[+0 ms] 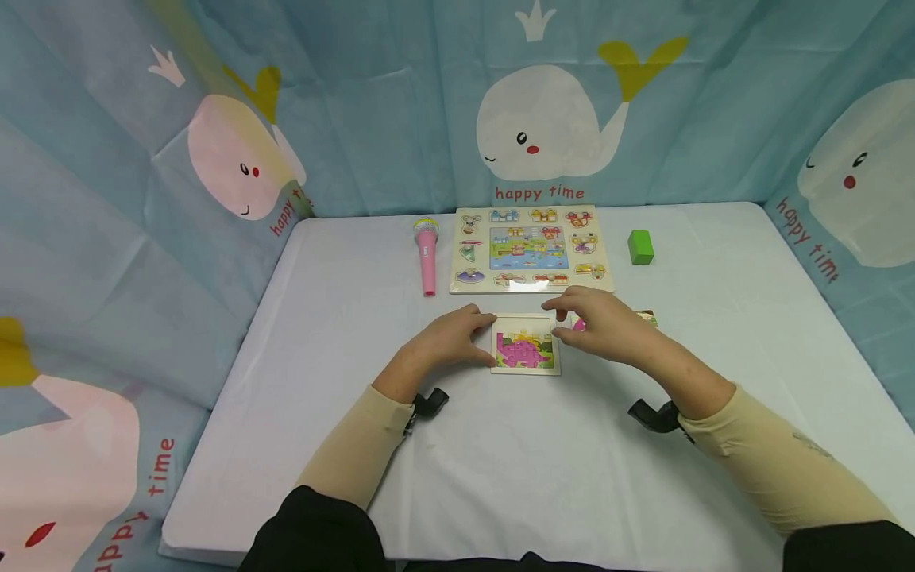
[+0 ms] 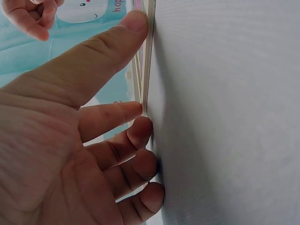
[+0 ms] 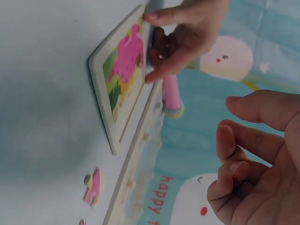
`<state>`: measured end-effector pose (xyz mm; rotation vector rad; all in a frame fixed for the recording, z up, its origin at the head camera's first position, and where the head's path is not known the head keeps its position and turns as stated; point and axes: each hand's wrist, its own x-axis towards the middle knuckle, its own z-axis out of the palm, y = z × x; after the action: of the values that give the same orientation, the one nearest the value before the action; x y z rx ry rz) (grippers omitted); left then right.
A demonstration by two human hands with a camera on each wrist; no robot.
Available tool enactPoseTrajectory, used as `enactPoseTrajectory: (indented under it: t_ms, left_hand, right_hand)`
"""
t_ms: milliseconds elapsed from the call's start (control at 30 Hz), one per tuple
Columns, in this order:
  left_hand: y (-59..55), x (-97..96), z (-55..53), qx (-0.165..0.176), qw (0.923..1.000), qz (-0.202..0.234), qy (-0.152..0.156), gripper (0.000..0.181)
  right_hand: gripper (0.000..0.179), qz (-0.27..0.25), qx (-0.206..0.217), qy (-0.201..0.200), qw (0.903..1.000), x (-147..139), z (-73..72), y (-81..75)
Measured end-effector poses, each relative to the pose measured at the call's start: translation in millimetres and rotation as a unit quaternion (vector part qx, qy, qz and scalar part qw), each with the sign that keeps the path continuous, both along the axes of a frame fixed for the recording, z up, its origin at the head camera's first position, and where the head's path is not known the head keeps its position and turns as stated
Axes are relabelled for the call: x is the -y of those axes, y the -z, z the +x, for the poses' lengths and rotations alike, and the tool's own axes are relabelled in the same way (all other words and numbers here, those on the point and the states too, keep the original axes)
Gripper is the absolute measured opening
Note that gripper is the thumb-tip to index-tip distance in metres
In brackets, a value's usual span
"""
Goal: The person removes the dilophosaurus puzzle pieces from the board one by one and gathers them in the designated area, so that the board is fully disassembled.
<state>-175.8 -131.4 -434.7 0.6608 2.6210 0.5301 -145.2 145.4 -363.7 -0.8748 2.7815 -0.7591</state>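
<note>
A small square dinosaur puzzle (image 1: 524, 367) with a pale frame lies on the white table, its pink dinosaur picture partly filled in and a pale strip bare along its far side. At its left edge my left hand (image 1: 452, 338) touches the frame with thumb and forefinger spread apart. The other left fingers (image 2: 145, 164) curl against the tabletop. My right hand (image 1: 600, 324) hovers by the puzzle's right side, fingers loosely bent and holding nothing. Beneath it lie loose puzzle pieces, one pink piece (image 3: 93, 187) among them, partly covered by the hand in the head view.
Behind the small puzzle lies a large picture peg board (image 1: 461, 266). A pink toy microphone (image 1: 427, 258) lies to its left, and a green block (image 1: 641, 248) stands to its right. Blue whale-print cloth (image 1: 386, 119) hangs along the table's back and sides.
</note>
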Motion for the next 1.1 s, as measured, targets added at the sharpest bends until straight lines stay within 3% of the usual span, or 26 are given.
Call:
enactPoseTrajectory:
  t_ms: [333,567,833,1100]
  left_hand:
    - [-2.7,0.2,0.6,0.007,1.0,0.006,0.001,0.084]
    - [2.3,3.1,-2.9,-0.012,0.9997,0.022,0.001,0.082]
    - [3.4,3.5,-2.4,-0.015,0.9992,0.036,-0.002,0.081]
    - [5.6,3.5,-3.7,-0.021,0.9992,0.035,0.001,0.081]
  right_hand:
    - [0.039,0.009,0.041,-0.009,0.9991,27.6,-7.3,17.0]
    - [0.039,0.027,0.084,-0.005,0.9961,46.3,-12.4,31.8]
    - [0.036,0.054,0.092,-0.012,0.9942,57.1,-17.4,48.7]
    - [0.031,0.045,0.09,0.023,0.9947,62.3,-18.6,56.0]
